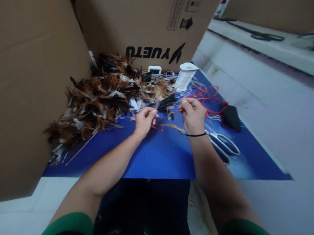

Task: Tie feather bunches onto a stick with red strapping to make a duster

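Near the middle of the blue mat [159, 160], my left hand [145, 121] is closed in a pinch, with a short red strand showing beside its fingertips. What it pinches is too small to name. My right hand [193, 116], with a black band at the wrist, is pinched closed to the right of it; nothing I can name shows between its fingers. Dark feathers [168, 103] lie just beyond and between the hands. A thin tan feather [170, 126] lies on the mat between the wrists.
Brown and black feathers [99, 96] are heaped at the left. A white spool [185, 76], red cord [215, 111], a black phone [230, 118] and scissors [224, 144] are at the right. A cardboard box [140, 22] stands behind, near a small white device [154, 70].
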### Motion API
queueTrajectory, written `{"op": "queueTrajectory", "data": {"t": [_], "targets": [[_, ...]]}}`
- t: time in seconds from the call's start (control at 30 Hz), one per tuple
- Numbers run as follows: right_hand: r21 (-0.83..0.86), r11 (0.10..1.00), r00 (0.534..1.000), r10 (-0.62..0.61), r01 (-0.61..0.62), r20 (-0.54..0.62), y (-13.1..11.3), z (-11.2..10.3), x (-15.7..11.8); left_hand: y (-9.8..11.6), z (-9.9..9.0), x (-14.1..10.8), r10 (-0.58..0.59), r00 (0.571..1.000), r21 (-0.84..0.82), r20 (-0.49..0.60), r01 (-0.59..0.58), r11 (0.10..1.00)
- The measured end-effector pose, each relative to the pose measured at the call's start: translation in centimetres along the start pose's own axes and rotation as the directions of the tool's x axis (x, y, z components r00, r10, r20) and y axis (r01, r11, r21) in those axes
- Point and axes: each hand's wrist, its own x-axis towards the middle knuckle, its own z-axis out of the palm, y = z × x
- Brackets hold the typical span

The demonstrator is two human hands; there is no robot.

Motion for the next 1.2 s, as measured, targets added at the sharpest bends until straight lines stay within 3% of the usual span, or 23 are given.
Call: {"op": "queueTrajectory", "data": {"t": [0.07,0.17,0.3,0.43,0.6,0.7,0.77,0.87,0.93,1.0,1.07,1.2], "targets": [[-0.127,0.991,0.997,-0.057,0.051,-0.045,0.3,-0.7,0.7,0.1,-0.1,0.2,-0.015,0.998,-0.036,-0.054,0.013,0.999],[-0.41,0.905,0.993,-0.099,0.115,0.059,0.9,-1.3,0.8,0.0,-0.1,0.4,-0.025,0.995,-0.073,-0.098,0.018,0.997],[-0.759,0.591,0.951,-0.049,0.275,0.306,1.3,-1.2,-0.1,-0.2,-0.3,0.7,-0.027,0.992,-0.096,-0.121,0.016,0.995],[-0.866,0.374,0.93,0.024,0.331,0.366,1.8,-0.9,-0.6,0.0,-0.2,0.7,-0.036,0.991,-0.086,-0.128,0.025,0.996],[-0.907,0.284,0.929,0.11,0.312,0.354,2.4,-0.8,-0.5,0.1,-0.1,0.4,-0.048,0.993,-0.061,-0.11,0.042,0.997],[-0.901,0.317,0.93,0.119,0.295,0.347,2.5,-0.8,-0.4,0.0,-0.1,0.4,-0.052,0.994,-0.066,-0.1,0.046,0.997],[-0.887,0.395,0.945,0.114,0.239,0.306,2.4,-0.9,-0.2,0.0,-0.1,0.3,-0.055,0.994,-0.075,-0.1,0.048,0.996],[-0.77,0.621,0.965,0.078,0.149,0.249,2.3,-1.1,0.3,0.0,-0.1,0.3,-0.056,0.994,-0.085,-0.093,0.049,0.995],[-0.598,0.798,0.972,0.081,0.071,0.223,2.1,-1.0,0.5,0.0,-0.1,0.3,-0.057,0.994,-0.096,-0.092,0.048,0.994],[-0.387,0.92,0.968,0.143,-0.054,0.205,1.8,-0.9,0.6,0.0,-0.1,0.3,-0.061,0.994,-0.103,-0.091,0.052,0.993],[-0.205,0.961,0.95,0.23,-0.188,0.21,1.3,-0.7,0.5,-0.1,-0.1,0.3,-0.062,0.994,-0.103,-0.086,0.053,0.993],[0.011,0.94,0.905,0.324,-0.34,0.276,0.2,-0.5,0.0,-0.2,-0.1,0.4,-0.053,0.995,-0.102,-0.082,0.044,0.994]]}}
